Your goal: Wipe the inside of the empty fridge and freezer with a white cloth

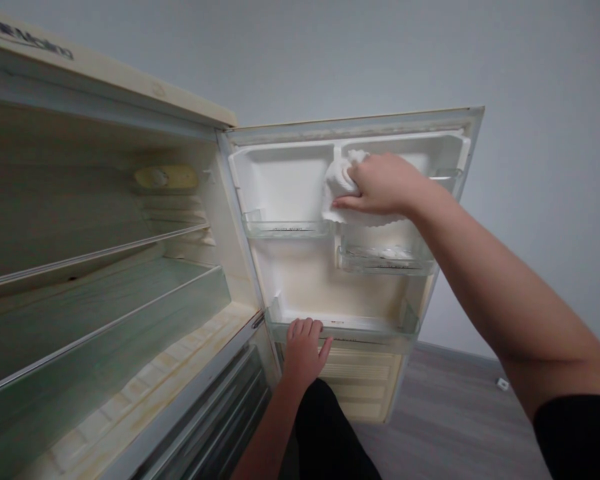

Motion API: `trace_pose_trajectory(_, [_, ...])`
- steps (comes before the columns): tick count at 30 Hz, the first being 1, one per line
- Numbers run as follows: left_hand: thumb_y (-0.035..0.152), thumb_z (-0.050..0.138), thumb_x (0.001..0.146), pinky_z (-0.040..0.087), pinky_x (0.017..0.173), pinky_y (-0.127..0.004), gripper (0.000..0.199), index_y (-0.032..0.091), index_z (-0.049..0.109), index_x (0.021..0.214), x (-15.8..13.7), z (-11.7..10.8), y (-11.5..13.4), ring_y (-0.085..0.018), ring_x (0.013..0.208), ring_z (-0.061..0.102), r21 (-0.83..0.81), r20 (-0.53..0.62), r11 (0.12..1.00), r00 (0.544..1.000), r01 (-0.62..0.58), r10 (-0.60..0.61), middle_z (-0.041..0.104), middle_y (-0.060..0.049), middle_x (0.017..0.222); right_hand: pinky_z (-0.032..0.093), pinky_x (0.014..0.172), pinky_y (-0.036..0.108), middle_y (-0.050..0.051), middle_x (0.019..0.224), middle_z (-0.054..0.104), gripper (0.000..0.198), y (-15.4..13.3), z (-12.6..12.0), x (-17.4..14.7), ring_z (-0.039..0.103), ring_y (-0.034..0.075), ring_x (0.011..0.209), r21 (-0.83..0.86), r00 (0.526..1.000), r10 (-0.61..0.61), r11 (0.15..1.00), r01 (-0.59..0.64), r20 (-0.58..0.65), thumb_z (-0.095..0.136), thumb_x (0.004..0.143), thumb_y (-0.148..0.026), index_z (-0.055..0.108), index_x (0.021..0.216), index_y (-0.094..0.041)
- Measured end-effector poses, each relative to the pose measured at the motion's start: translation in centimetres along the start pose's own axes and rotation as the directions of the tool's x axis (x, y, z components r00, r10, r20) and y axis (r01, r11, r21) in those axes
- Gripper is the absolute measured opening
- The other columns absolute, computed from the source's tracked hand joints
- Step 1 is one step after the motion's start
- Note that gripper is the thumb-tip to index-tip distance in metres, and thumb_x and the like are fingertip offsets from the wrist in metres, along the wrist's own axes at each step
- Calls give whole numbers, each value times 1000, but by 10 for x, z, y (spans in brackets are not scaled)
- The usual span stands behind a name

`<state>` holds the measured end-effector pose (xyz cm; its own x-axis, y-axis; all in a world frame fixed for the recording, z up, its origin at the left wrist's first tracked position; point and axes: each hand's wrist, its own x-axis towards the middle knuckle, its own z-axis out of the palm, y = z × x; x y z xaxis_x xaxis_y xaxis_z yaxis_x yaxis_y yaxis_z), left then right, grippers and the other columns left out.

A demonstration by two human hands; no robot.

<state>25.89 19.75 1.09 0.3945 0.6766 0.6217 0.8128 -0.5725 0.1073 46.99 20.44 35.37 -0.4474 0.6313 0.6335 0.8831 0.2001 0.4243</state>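
Note:
My right hand (380, 183) is closed round a bunched white cloth (339, 180). It presses the cloth against the upper inner panel of the open fridge door (290, 180), at the upright ridge between the two upper halves. Lower down, my left hand (305, 343) has its fingers hooked over the front rim of the clear bottom door shelf (370, 330), thumb apart to the right. A small clear shelf (287, 230) sits left of the cloth, and another clear shelf (387, 261) lies just below it. Yellowish stains mark the door lining.
To the left stands the open fridge compartment (220, 240) with glass shelves (105, 253) and a stained ledge (145, 380). Dark-fronted drawers (225, 413) lie beneath. My knee (330, 433) is below the door. A small white object (503, 384) lies on the grey floor (440, 413) by the wall.

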Motion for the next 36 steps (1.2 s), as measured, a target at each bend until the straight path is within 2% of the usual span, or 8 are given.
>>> trace_pose_trajectory(8, [33,63,94,38,109,-49,13,22,57,99,-1,6,0,-27,100,57,0,-32,1000,999,-3,3,63,-5,99,45,81,40,18,88,72,63,-3,2,-2,66,31,90,-46,999,11,999,-13,-43,37,100,-64,69,95,-11])
trace_pose_trajectory(11, [33,62,95,37,111,-50,13,22,57,99,-1,5,0,-27,100,57,-11,-24,1000,1000,4,-4,63,-5,99,45,82,41,18,95,71,59,-11,7,-6,65,31,93,-30,992,72,997,-75,-102,32,104,-58,67,105,-10])
trace_pose_trajectory(15, [34,62,96,38,110,-49,14,21,57,99,-1,2,1,-27,102,56,-18,-3,1000,1000,14,-14,63,-5,100,42,90,44,20,112,67,45,-29,26,-13,60,34,108,-5,941,210,976,-219,-264,31,106,-43,61,117,-10])
trace_pose_trajectory(18, [32,63,95,39,107,-47,13,22,57,100,0,0,1,-26,102,56,-19,6,1000,1000,3,-3,62,-5,100,39,94,47,21,118,63,34,-39,38,-15,54,36,116,-8,896,283,953,-304,-342,37,102,-34,59,117,-12])
trace_pose_trajectory(21, [29,63,94,42,103,-46,11,23,57,100,0,0,0,-26,100,56,-24,-3,1000,1000,-12,12,62,-4,99,38,95,48,20,115,63,30,-42,42,-17,52,36,116,23,879,294,951,-309,-375,40,100,-31,59,114,-14])
trace_pose_trajectory(26, [28,61,93,41,105,-48,9,23,57,99,-1,4,1,-27,100,57,-25,-40,1000,999,-10,9,61,-5,98,36,102,55,21,120,63,34,-47,46,-23,50,38,120,128,854,307,952,-279,-419,41,97,-30,61,121,-16])
trace_pose_trajectory(30, [27,60,93,39,110,-49,9,22,58,101,-3,8,3,-26,100,57,-15,-60,1000,998,-11,10,61,-5,98,22,117,62,18,138,57,49,-59,58,-33,42,37,134,217,808,374,927,-307,-454,42,94,-27,55,141,-21])
trace_pose_trajectory(36, [28,64,91,45,105,-49,13,22,62,102,1,3,3,-28,102,59,27,-34,1000,999,-15,15,63,-6,99,16,120,67,16,146,52,56,-70,57,-37,36,37,142,265,813,407,910,-320,-417,43,94,-29,51,149,-27])
